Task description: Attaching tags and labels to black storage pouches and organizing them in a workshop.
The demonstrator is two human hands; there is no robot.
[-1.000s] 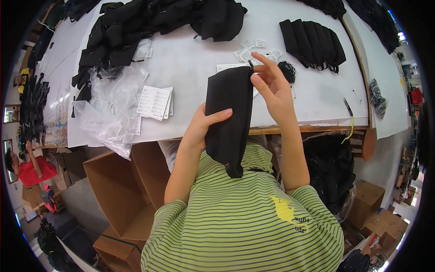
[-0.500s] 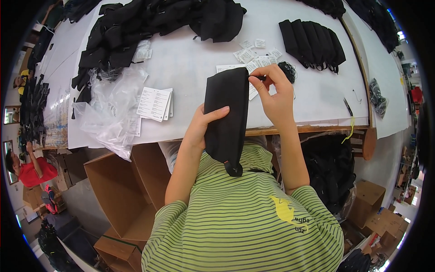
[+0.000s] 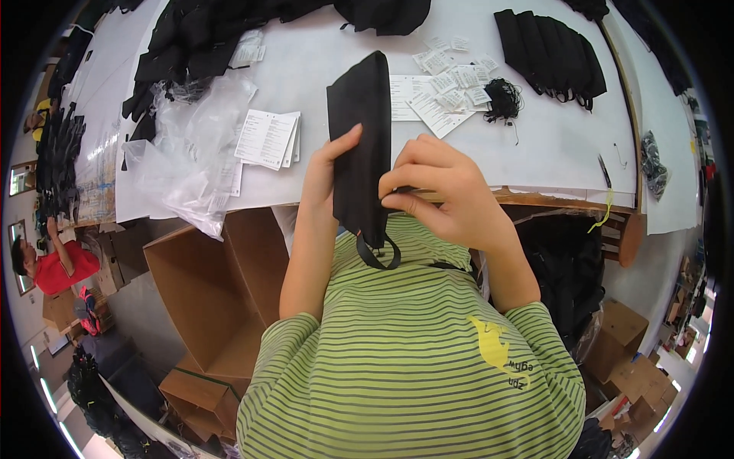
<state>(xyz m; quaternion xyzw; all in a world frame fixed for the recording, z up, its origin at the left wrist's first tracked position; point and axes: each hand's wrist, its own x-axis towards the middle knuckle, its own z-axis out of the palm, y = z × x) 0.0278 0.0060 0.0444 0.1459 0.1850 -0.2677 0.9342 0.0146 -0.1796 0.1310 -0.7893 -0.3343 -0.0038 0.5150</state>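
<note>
A long black fabric pouch (image 3: pixel 362 145) stands upright in front of me, above the table's near edge. My left hand (image 3: pixel 324 172) grips it from the left, thumb lying across its face. At the pouch's right edge, my right hand (image 3: pixel 440 191) pinches a small black tab that looks like a zipper pull (image 3: pixel 402 189). Much of that tab is hidden by my fingers. From the pouch's lower end hangs a black strap loop (image 3: pixel 380 261).
On the white table (image 3: pixel 306 76) lie white printed cards (image 3: pixel 267 139), small labels (image 3: pixel 451 76), a bundle of black cords (image 3: pixel 503 100) and clear plastic bags (image 3: pixel 191 145). Black pouches (image 3: pixel 547 53) lie in a row at far right. An open cardboard box (image 3: pixel 206 291) stands below, left.
My right hand has slid from the pouch's upper right corner down along its right edge, toward me. The lower strap loop now hangs wider. My view has shifted slightly.
</note>
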